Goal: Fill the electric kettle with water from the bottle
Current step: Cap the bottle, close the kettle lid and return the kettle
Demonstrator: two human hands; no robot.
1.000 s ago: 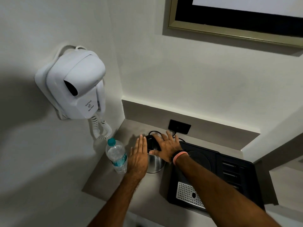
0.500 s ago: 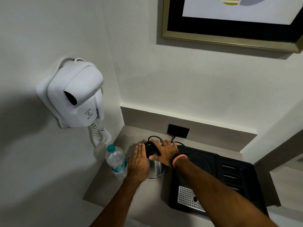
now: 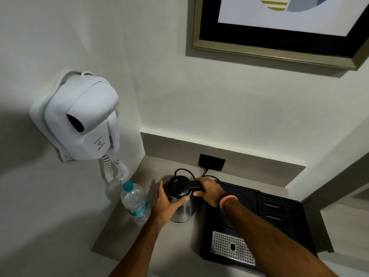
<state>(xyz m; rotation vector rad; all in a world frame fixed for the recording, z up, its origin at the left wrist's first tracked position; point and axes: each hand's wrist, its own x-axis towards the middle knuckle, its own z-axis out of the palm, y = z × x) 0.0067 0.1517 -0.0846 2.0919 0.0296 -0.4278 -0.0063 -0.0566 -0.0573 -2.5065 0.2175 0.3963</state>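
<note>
A steel electric kettle (image 3: 184, 211) with a black lid and black handle stands on the grey counter (image 3: 175, 244), its lid down. My right hand (image 3: 209, 190) is closed around the kettle's handle. My left hand (image 3: 165, 202) presses flat against the kettle's left side, thumb across the steel body. Just left of it stands a clear water bottle (image 3: 135, 202) with a teal cap on, upright and untouched.
A black tray (image 3: 279, 216) with a round base and a perforated metal drip grid (image 3: 233, 247) sits right of the kettle. A black socket (image 3: 211, 162) with cords is on the back wall. A white wall hair dryer (image 3: 79, 124) hangs at left, a framed picture (image 3: 279, 37) above.
My right hand has shifted from lying over the lid to gripping the handle. My left hand has wrapped closer onto the kettle's side. The camera tilted slightly upward.
</note>
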